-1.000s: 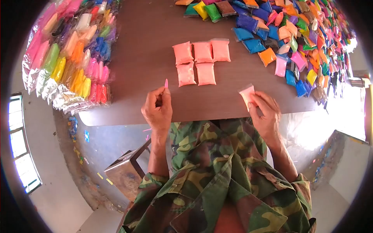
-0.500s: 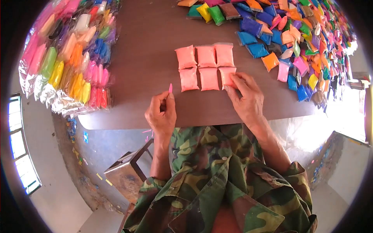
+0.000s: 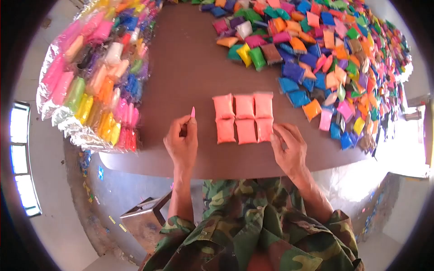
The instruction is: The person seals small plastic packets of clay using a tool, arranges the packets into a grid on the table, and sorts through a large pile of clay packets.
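Observation:
Several coral-pink packets (image 3: 245,106) lie on the brown table (image 3: 190,72) in two rows of three. My left hand (image 3: 181,137), left of them, pinches a small pink pointed piece (image 3: 193,112) that sticks up from the fingertips. At the right edge of the lower right packet (image 3: 264,130) is my right hand (image 3: 289,147), fingers slightly curled and thumb apart from the forefinger. Its fingertips are beside or just touching that packet, and nothing shows between them.
Long clear bags of coloured packets (image 3: 97,81) are piled along the table's left side. A large heap of small colourful packets (image 3: 330,58) covers the back right. Below the table's front edge, at left, stands a metal-framed stool (image 3: 144,221).
The packet that my right hand carried now lies at the lower right of the rows, and that hand has loosened from it. The view has tilted up, showing more of the heap.

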{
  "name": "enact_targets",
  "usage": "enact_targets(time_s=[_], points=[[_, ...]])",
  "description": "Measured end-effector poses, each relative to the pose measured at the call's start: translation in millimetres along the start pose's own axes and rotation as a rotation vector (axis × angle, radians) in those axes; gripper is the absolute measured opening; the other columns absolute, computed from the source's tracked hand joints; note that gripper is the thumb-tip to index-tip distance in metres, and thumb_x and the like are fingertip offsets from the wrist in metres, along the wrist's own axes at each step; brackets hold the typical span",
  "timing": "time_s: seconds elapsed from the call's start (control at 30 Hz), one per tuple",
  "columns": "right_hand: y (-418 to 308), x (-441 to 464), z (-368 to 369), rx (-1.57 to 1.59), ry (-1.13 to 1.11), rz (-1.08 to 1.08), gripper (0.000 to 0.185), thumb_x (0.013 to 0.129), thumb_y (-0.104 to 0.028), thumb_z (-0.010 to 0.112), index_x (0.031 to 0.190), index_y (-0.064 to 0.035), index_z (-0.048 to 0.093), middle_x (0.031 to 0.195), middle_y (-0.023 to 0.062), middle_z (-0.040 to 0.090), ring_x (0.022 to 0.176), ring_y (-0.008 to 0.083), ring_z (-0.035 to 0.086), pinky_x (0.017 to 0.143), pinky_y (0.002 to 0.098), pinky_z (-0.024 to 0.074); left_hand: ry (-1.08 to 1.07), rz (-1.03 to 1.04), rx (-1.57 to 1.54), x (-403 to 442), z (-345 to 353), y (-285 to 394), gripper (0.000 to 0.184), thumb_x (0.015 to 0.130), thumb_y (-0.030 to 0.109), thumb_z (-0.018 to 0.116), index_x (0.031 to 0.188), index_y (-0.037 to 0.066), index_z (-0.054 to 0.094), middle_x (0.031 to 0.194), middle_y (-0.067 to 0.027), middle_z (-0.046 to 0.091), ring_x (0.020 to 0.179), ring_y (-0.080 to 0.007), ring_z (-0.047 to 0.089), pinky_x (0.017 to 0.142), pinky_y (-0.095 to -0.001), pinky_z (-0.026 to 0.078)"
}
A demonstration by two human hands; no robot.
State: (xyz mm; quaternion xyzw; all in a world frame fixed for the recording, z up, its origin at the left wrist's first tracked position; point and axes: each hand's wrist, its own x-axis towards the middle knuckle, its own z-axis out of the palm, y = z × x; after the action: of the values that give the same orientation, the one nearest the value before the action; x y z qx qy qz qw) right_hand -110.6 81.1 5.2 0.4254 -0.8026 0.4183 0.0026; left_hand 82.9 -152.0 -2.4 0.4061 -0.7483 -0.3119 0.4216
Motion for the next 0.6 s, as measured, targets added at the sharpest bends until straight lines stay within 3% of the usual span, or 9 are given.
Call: enact_targets(time_s=[0.13,0.3,0.4,0.6], points=[[-0.1,27.5,-16.4,0.006,0.018,-0.010,0.023,0.099,-0.012,0.078,0.120,-0.0023,0.079,0.116,0.0166,0.075,0.084,0.0296,0.076,0.072,0.0372,0.0618,0.020,0.025,-0.002,67.9,35.7,-21.3,0.009,0.101,0.013,0.077,0.101,0.004,0.076,0.073,-0.0045,0.070,0.064,-0.0119,0.064,0.060,-0.0325,0.050],[-0.8,83.8,-25.3,-0.073,-0.047,-0.036,0.023,0.098,-0.013,0.078,0.118,-0.0008,0.078,0.115,0.0178,0.076,0.093,0.0323,0.078,0.077,0.0387,0.0628,0.020,0.010,-0.079,134.2,83.9,-45.6,0.015,0.099,0.017,0.077,0.104,0.003,0.077,0.077,-0.0075,0.073,0.067,-0.0170,0.068,0.064,-0.0367,0.053],[4.4,124.8,-22.5,-0.126,-0.054,-0.093,0.022,0.098,-0.014,0.077,0.117,-0.0020,0.079,0.115,0.0172,0.078,0.098,0.0355,0.077,0.084,0.0424,0.0622,0.029,0.085,0.067,146.7,99.0,-63.4,0.014,0.100,0.016,0.076,0.103,0.003,0.077,0.075,-0.0076,0.073,0.065,-0.0172,0.067,0.064,-0.0359,0.053],[19.6,225.2,20.1,-0.141,-0.172,-0.302,0.020,0.100,-0.018,0.073,0.113,-0.0055,0.082,0.110,0.0142,0.080,0.101,0.0359,0.077,0.087,0.0460,0.0609,-0.023,-0.018,-0.086,147.2,98.4,-66.9,0.013,0.099,0.013,0.076,0.101,0.000,0.076,0.075,-0.0087,0.073,0.065,-0.0148,0.065,0.062,-0.0353,0.051]])
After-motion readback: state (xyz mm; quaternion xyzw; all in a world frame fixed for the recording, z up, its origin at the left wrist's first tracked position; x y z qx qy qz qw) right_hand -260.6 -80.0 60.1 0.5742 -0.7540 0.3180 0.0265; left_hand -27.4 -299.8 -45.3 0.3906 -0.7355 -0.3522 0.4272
